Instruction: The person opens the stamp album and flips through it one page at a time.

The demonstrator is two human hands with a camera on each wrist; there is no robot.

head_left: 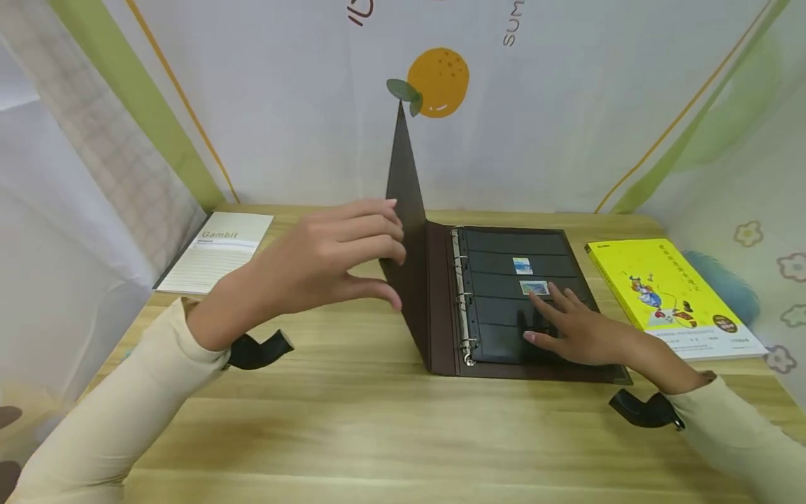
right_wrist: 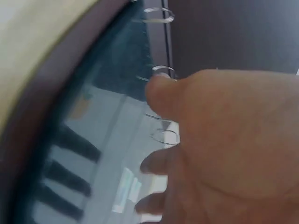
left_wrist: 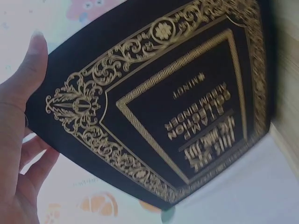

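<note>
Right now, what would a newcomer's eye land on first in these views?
The dark binder at the table's middle, its cover stood upright by the left hand. The left wrist view shows that cover's gold ornament and lettering. Next, the right hand lies flat on the black page, fingertips by the lower of two stamps; a yellow book lies at right.

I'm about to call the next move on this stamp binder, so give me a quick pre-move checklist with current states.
1. Dark brown binder cover held upright by left hand: ok.
2. Right hand resting flat on black pocket page: ok.
3. Two small stamps seated in their pockets: ok.
4. Metal rings closed: cannot tell.
5. Yellow paperback book lying apart from binder: ok.
6. White lined notepad outside the cover's landing area: cannot tell.
</note>
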